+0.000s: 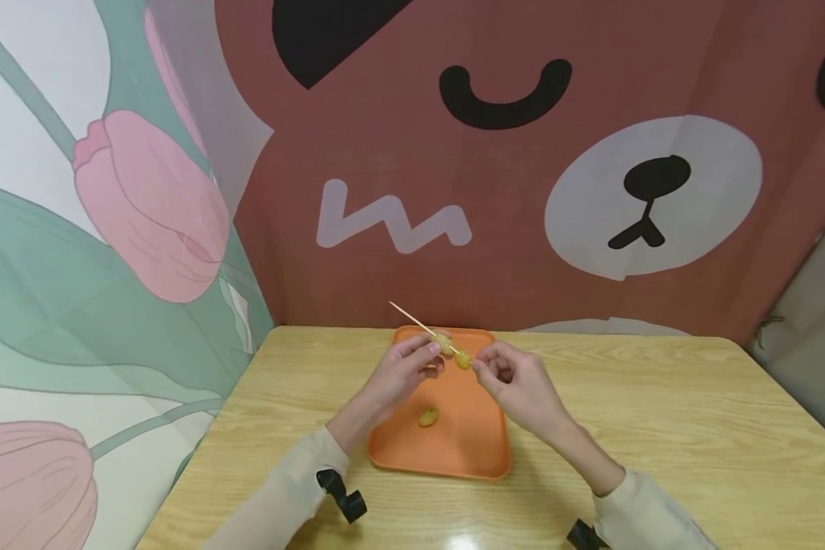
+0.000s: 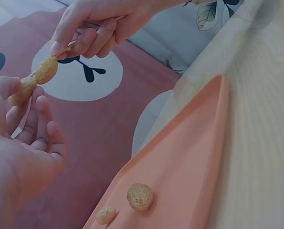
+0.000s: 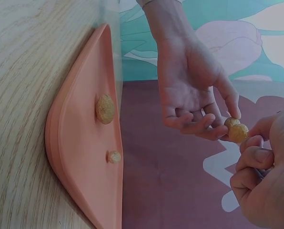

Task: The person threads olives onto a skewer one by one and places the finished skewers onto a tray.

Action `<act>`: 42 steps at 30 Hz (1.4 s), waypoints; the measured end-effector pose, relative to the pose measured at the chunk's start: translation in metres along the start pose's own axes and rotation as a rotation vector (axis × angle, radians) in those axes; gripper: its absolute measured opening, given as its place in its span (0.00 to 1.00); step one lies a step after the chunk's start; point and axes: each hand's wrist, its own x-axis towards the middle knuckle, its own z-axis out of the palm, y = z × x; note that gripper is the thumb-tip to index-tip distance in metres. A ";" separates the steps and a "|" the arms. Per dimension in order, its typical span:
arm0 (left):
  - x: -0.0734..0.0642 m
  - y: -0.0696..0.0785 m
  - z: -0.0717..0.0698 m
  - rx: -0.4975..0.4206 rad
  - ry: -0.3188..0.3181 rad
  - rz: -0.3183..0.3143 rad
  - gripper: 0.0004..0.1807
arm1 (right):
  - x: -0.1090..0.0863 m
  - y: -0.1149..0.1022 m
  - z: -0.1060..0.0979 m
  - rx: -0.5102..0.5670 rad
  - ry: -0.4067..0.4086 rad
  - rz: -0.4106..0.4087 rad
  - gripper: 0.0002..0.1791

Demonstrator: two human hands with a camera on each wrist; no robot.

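Observation:
A thin wooden skewer [image 1: 410, 317] slants above the tray, its pointed end up and to the left. Two wrinkled yellow-brown pieces, whose kind I cannot tell, sit side by side on it. My left hand [image 1: 402, 368] pinches the upper piece [image 2: 23, 91] between thumb and fingers. The lower piece [image 2: 46, 70] lies between the two hands. My right hand [image 1: 525, 386] pinches the skewer's other end just beyond it, fingers curled. Below, the orange tray [image 1: 467, 451] bears a larger wrinkled piece [image 3: 105, 109] and a smaller one [image 3: 114, 157]; the head view shows only one there.
The tray rests on a light wooden table [image 1: 660, 428]. Behind the table's far edge stands a brown bear-print backdrop [image 1: 509, 283], with a tulip-print cloth [image 1: 151, 206] on the left. Black straps [image 1: 341, 495] hang at the sleeves.

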 end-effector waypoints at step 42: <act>0.026 -0.040 -0.046 1.410 -0.102 0.170 0.17 | 0.014 0.060 -0.034 -0.172 0.139 -0.001 0.02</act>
